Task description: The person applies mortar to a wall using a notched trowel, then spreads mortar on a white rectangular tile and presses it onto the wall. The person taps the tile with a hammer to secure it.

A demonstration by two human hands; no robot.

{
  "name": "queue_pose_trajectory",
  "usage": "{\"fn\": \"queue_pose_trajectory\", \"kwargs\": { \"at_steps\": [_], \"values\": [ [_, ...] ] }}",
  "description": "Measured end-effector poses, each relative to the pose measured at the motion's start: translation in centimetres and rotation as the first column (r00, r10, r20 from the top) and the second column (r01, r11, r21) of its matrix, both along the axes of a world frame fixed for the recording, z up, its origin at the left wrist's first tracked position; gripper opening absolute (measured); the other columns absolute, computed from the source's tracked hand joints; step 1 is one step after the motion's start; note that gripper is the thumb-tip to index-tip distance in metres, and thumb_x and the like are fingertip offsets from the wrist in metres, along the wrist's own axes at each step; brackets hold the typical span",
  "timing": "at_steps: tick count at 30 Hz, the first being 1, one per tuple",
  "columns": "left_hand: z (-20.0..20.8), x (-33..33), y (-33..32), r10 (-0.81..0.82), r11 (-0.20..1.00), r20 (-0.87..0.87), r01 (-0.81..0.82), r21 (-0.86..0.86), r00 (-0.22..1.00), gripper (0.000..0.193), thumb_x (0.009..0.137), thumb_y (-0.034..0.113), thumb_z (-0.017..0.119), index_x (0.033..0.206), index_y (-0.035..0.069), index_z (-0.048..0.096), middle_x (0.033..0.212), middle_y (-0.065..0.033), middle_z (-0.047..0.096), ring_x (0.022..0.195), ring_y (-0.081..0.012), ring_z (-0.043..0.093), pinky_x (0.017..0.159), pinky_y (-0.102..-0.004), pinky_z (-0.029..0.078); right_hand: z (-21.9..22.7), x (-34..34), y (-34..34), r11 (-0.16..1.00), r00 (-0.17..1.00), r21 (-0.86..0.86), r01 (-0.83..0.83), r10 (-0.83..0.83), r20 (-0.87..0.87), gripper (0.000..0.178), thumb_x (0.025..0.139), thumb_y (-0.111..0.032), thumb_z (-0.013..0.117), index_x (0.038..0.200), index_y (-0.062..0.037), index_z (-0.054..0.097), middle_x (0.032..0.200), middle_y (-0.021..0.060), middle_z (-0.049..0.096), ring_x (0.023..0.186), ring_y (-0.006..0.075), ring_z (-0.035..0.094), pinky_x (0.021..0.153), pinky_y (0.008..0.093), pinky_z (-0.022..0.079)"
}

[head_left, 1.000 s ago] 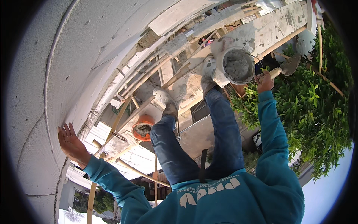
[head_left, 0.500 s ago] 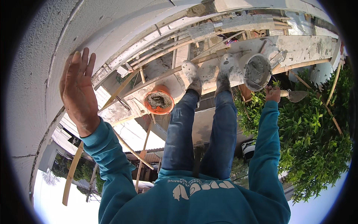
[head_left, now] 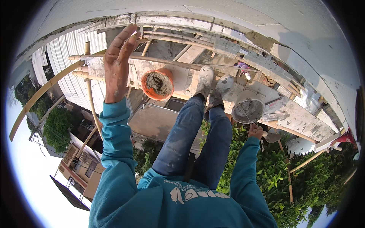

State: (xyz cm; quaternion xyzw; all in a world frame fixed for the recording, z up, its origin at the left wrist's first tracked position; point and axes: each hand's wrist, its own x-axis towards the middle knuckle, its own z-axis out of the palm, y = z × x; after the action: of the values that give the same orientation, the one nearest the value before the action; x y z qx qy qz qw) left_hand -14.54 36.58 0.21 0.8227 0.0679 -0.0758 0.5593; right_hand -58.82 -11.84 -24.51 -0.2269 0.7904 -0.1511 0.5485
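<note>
My left hand is raised with its fingers stretched out and nothing in it, in front of the bamboo poles near the wall. At the right, my right hand is closed round the handle of a trowel, whose blade points right. That hand is at the near rim of a pale bucket holding wet grey mortar; whether it also grips the bucket is unclear. An orange bucket with mortar in it stands on the planks, between my left arm and my shoes.
I stand on a narrow, mortar-stained plank walkway high above ground, in spattered clogs. A pale wall curves along the far side. Bamboo poles stick out at left. Leafy branches grow below right; a red cloth shows at far right.
The view has swung, so more wall shows at right and more rooftops at left. My left hand has come away from the wall surface. My feet are closer together.
</note>
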Motion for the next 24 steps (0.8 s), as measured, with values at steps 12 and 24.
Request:
{"fn": "queue_pose_trajectory", "kwargs": {
  "at_steps": [12,24],
  "values": [
    [-26.5,-28.9,17.3,0.526,0.79,-0.675,-0.002,0.614,0.518,0.085,0.08,0.056,0.07,0.131,-0.009,0.051,0.125,-0.0319,0.057,0.118,-0.0401,0.057,0.1,-0.0414,0.045,2.4,2.3,-4.2,0.828,0.821,0.261,-0.496,0.545,-0.169,0.037,0.098,-0.032,0.05,0.126,-0.0084,0.045,0.117,0.0083,0.05,0.103,0.0266,0.056,0.088,0.0481,0.053],
    [-22.3,-24.4,7.1,0.532,0.847,-0.588,-0.382,0.37,0.61,0.056,0.086,0.051,0.069,0.097,-0.004,0.07,0.083,-0.0057,0.065,0.08,-0.0156,0.058,0.073,-0.0317,0.047,8.6,3.1,-4.4,0.767,0.729,0.124,-0.63,0.639,-0.246,0.024,0.09,-0.015,0.062,0.111,-0.007,0.055,0.099,0.004,0.061,0.087,0.0205,0.06,0.069,0.0448,0.054]
  ]
}}
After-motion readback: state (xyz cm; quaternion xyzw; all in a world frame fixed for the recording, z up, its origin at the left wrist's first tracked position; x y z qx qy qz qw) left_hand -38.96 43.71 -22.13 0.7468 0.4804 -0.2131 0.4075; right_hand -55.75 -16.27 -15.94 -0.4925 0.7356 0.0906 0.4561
